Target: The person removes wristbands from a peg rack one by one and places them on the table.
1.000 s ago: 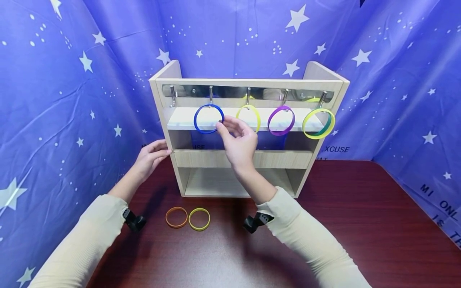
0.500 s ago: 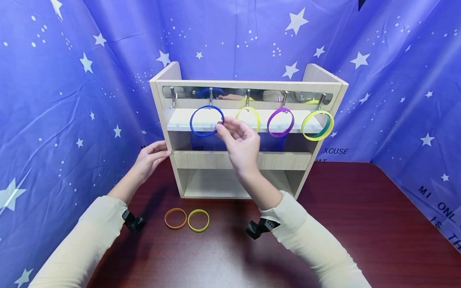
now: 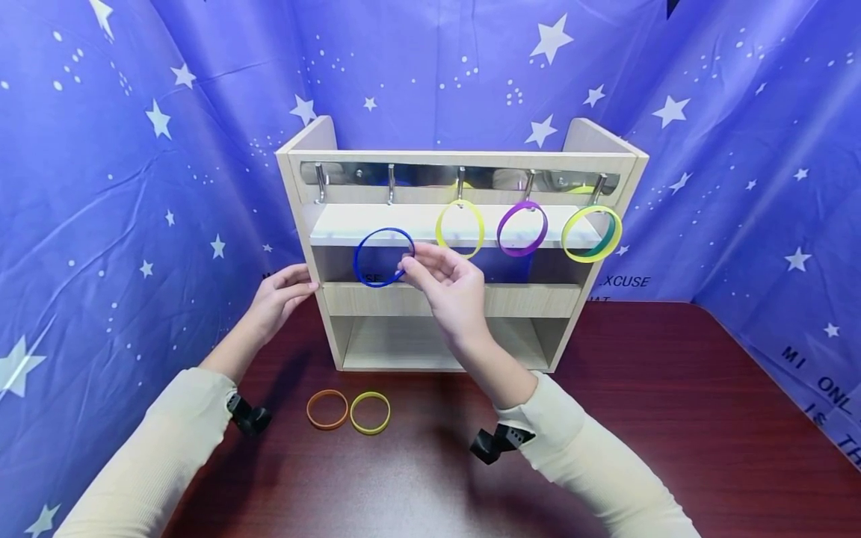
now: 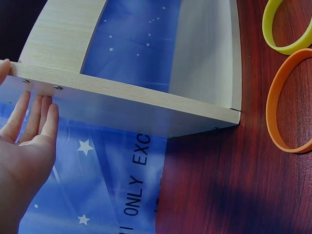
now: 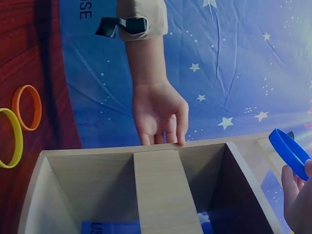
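My right hand (image 3: 452, 295) pinches a blue wristband (image 3: 359, 258) by its right edge, between thumb and fingers. The band is off the hooks, in front of the wooden rack's (image 3: 356, 300) middle opening and below the second hook (image 3: 391, 185) from the left. In the right wrist view the blue wristband (image 5: 287, 148) shows at the right edge. With straight fingers, my left hand (image 3: 276, 299) touches the rack's left side; the left wrist view shows these fingers (image 4: 34, 119) against the outer panel. A yellow wristband (image 3: 481, 232), a purple one (image 3: 543, 232) and a yellow-green one (image 3: 615, 239) hang from the right-hand hooks.
An orange wristband (image 3: 327, 426) and a yellow wristband (image 3: 371, 431) lie side by side on the dark red table (image 3: 417, 478), in front of the rack. The leftmost hook (image 3: 320, 183) carries no band. A blue star-patterned curtain (image 3: 417, 75) surrounds the table.
My right hand has drawn the blue wristband off the second hook, toward me and downward. My left hand stays against the rack's side.
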`<move>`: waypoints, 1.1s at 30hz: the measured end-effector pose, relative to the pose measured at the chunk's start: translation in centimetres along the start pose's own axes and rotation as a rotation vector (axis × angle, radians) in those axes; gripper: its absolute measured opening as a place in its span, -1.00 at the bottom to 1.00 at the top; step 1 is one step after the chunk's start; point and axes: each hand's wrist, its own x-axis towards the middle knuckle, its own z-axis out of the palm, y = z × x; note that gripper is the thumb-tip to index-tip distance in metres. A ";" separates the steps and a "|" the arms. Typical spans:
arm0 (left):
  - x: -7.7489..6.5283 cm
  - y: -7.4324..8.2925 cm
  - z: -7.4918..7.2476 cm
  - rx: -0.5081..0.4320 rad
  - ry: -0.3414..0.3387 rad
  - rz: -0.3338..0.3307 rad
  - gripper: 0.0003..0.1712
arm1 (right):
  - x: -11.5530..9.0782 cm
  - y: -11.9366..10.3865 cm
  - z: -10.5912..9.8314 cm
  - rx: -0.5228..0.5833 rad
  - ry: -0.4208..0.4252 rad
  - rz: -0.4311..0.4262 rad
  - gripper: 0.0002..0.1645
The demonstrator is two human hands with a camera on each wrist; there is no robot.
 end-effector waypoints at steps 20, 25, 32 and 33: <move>0.1 -0.1 0.0 -0.042 -0.011 0.024 -0.70 | -0.9 2.7 -1.6 -0.008 -0.028 0.226 -0.65; 0.0 0.0 0.0 -0.049 -0.013 0.021 -0.69 | -1.1 3.1 -2.0 -0.028 -0.048 0.290 -0.62; 0.0 0.0 0.1 -0.055 -0.009 0.019 -0.69 | -1.2 4.0 -2.7 -0.030 -0.070 0.375 -0.58; 0.0 -0.1 0.1 -0.058 -0.008 0.018 -0.69 | -1.3 4.1 -2.8 -0.035 -0.068 0.389 -0.58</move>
